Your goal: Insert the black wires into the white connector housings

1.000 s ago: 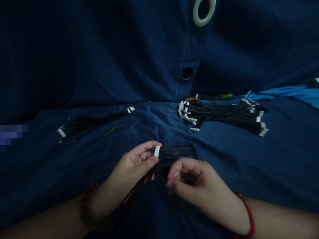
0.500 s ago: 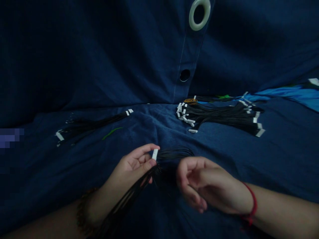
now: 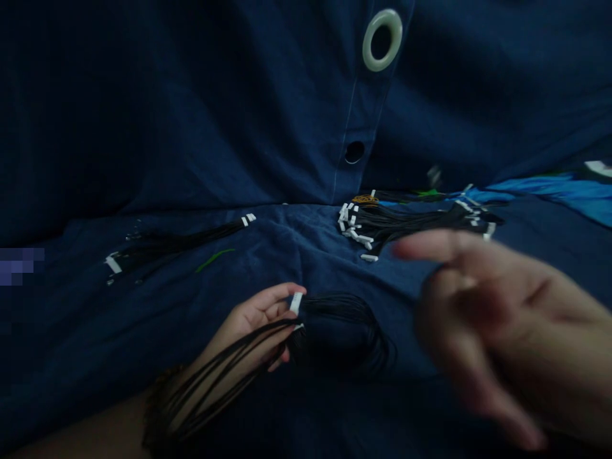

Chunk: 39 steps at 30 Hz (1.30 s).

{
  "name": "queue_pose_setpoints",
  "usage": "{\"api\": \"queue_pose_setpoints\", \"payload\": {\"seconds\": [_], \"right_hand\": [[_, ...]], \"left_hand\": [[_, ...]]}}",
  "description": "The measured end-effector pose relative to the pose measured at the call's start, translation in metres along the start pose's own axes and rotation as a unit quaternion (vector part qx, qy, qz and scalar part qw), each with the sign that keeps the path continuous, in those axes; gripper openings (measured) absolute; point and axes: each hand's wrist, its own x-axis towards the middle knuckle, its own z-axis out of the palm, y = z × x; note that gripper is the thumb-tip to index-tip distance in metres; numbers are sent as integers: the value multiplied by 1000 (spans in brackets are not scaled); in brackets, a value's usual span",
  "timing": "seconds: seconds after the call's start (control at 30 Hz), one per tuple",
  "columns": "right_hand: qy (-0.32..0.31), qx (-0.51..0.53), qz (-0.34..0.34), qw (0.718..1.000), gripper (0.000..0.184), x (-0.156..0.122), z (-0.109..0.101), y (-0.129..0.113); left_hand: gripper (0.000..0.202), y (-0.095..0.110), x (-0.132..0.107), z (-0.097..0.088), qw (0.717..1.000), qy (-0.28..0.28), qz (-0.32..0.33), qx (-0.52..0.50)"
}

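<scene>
My left hand [image 3: 258, 325] pinches a white connector [image 3: 296, 302] between thumb and fingers. Black wires [image 3: 344, 303] run from it in a loop to the right, and more black strands hang over the wrist. A second small white end shows just under the thumb. My right hand [image 3: 497, 319] is lifted close to the camera, blurred, with fingers apart and nothing visible in it. Behind it lies a pile of black wire cables [image 3: 401, 220] with white connectors, partly hidden by the hand. A small blurred greyish thing [image 3: 434, 175] shows above this pile.
A smaller bundle of black wires [image 3: 191, 239] with white ends lies on the left of the dark blue cloth [image 3: 287, 248]. Beside it is a green strip [image 3: 215, 258]. Blue material [image 3: 540, 187] lies at the right. A hanging cloth with a pale ring [image 3: 382, 39] stands behind.
My right hand has moved right and up, nearer the camera, its fingers spreading. The wire loop beside my left hand shows more fully. The small blurred thing has appeared above the pile.
</scene>
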Motion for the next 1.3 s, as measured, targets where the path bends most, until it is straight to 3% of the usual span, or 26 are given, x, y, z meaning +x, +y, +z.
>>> {"api": "queue_pose_setpoints", "payload": {"seconds": [0.07,0.1,0.2,0.27,0.57,0.73,1.0,1.3], "right_hand": [[-74,-32,-12,997,12,-8,15,-2],[-81,-72,-27,994,9,-12,22,-2],[-32,-202,-72,976,11,-20,33,0],[-11,-229,-95,969,12,-23,35,1],[-13,-238,-150,959,20,-23,38,6],[2,-260,-149,954,24,-22,40,7],[-41,-252,-142,956,20,-21,36,4],[-61,-268,-143,951,25,-21,39,6]], "left_hand": [[42,1,-3,0,1000,-17,-2,-7],[43,1,-5,0,1000,-23,-6,-9],[41,0,-11,0,999,-33,-6,-7],[38,-1,-14,-1,999,-41,8,-11],[32,-1,-14,1,998,-43,18,-38],[29,-3,-14,0,996,-71,28,-48],[23,-1,-15,-3,993,-104,33,-34],[21,4,-16,0,994,-107,21,-29]]}}
